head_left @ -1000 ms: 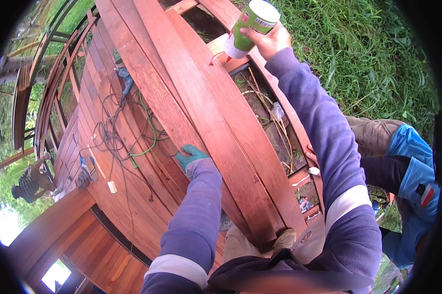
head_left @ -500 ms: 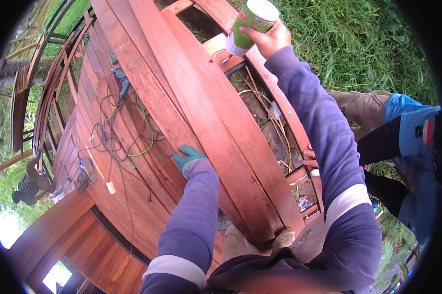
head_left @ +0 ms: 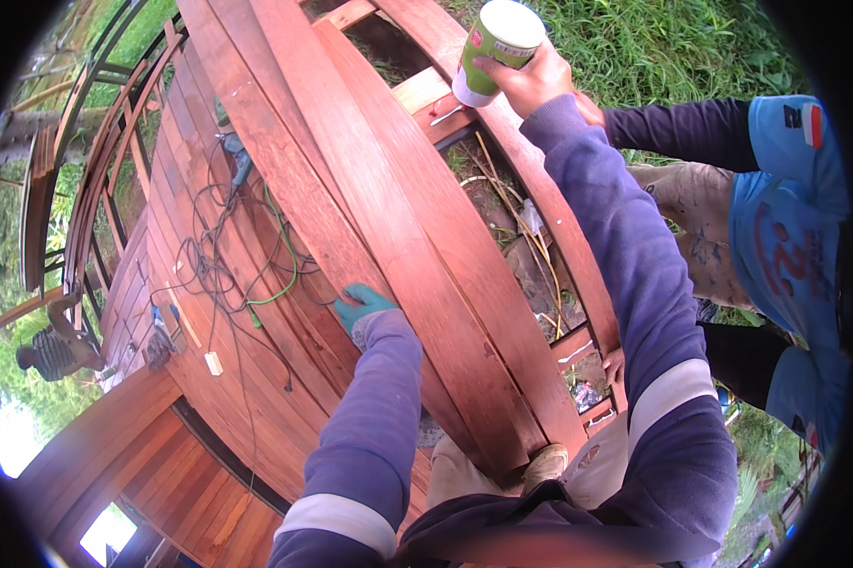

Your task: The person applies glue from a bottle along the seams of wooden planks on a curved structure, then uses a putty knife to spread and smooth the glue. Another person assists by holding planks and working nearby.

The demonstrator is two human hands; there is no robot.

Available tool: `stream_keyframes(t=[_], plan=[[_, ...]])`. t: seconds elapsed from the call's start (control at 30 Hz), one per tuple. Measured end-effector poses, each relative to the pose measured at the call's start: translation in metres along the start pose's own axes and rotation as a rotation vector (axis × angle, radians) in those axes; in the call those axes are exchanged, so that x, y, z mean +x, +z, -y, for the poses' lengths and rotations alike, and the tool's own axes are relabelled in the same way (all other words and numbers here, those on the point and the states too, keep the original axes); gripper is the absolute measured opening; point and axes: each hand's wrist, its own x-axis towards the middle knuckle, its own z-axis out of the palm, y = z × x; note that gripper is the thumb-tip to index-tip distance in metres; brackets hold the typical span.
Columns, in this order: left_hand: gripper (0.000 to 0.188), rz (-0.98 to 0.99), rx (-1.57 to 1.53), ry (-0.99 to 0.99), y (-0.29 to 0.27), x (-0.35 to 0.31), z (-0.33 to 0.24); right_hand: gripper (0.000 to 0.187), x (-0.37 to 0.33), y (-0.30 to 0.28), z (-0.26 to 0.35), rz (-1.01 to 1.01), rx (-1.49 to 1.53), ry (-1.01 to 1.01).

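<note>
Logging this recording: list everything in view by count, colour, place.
bottle: 1, green and white, in right hand
planks: several, reddish, centre
frame: 1, reddish, right of planks
deck boards: many, reddish, left
cables: several, dark and green, on deck boards
power tool: 1, blue, beside cables
block: 1, white, on deck boards
grass: one stretch, green, upper right
railings: several, brown, upper left
co-workers: 2, blue shirt right, striped shirt far left
left hand: 1, green glove, at plank edge
right hand: 1, bare, around bottle

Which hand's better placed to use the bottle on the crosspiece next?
Right, likely: the right hand holds the bottle near the crosspiece; the left hand is farther off, at a plank's edge.
</note>
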Motion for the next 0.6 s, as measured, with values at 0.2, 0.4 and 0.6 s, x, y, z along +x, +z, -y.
stream_keyframes(t=[0.2,0.4,0.6], plan=[[0.054,-0.088,-0.030,0.106,0.010,0.008,0.011,0.065,-0.005,-0.001,0.008,0.018,-0.066,-0.022],[0.051,-0.099,-0.079,0.117,0.013,0.010,0.018,0.061,-0.008,0.006,0.008,-0.125,0.176,-0.051],[0.049,-0.114,-0.045,0.141,0.005,0.005,0.019,0.051,0.008,0.030,-0.009,-0.262,0.485,0.155]])
